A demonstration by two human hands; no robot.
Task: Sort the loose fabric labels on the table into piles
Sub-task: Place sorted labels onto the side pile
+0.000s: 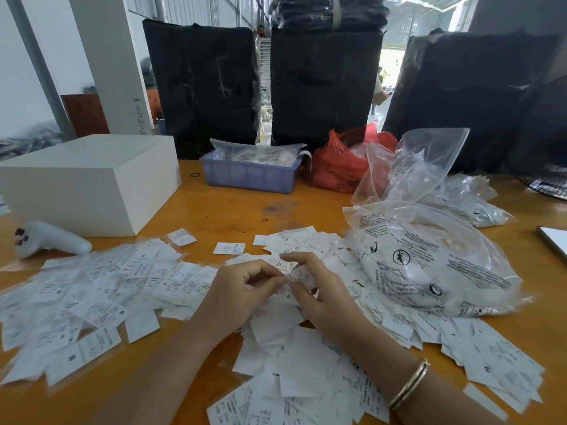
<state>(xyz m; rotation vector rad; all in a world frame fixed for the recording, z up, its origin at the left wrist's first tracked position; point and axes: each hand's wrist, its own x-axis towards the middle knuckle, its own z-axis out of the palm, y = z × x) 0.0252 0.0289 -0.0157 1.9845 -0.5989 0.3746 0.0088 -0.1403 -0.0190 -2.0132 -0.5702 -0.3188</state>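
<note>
Both hands meet near the middle of the orange desk (pixel 233 207), fingers curled in toward each other. The left hand (pixel 245 289) and the right hand (pixel 319 289) pinch a small fabric label (pixel 287 266) between their fingertips, just above the scattered labels below. A gold bangle (pixel 409 384) sits on the right wrist.

Loose labels cover the desk all around the hands. A broad pile (pixel 92 296) spreads out at nine o'clock from the hands, another heap (pixel 306 378) lies at six o'clock under and between the forearms, and more (pixel 491 351) trail off toward four o'clock. A single label (pixel 229 248) lies apart at eleven o'clock, just beyond the left hand.

At two o'clock, clear printed plastic bags (pixel 429 265) bulge beside the right hand. Farther back, at twelve o'clock, stands a blue tray (pixel 250 176) with a red bag (pixel 337 167) next to it. A white box (pixel 89 179) sits at ten o'clock, a white handheld controller (pixel 52 239) near it.
</note>
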